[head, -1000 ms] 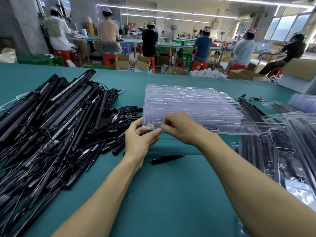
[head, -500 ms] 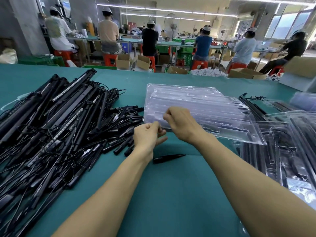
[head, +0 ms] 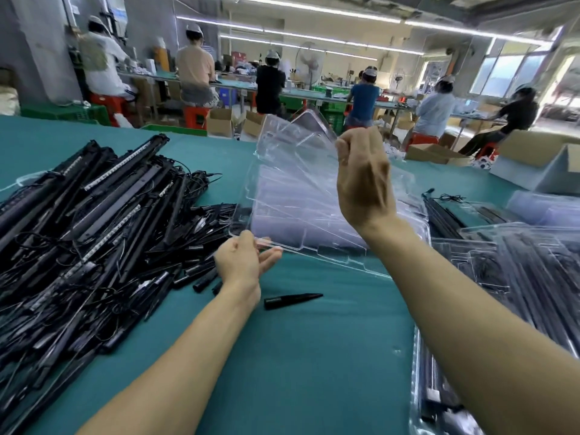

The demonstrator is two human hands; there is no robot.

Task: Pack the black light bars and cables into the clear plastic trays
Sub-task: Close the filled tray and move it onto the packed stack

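Head view: one empty tray is coming off the stack, so most of the packing looks undone.
The right hand (head: 361, 180) is pinching a clear moulded plastic tray (head: 292, 158), holding it tilted above the stack of clear plastic trays (head: 314, 221). The left hand (head: 244, 262) is loosely pinching the stack's near corner. A heap of black light bars and cables (head: 94, 215) is lying unpacked at left, and filled clear trays (head: 518, 277) are sitting at right.

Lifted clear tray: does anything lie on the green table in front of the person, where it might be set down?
Yes. One black pointed spike lies on the green table, just nearer the person than the left hand. The right hand grips the clear tray by its edge. Nothing else is visible there.
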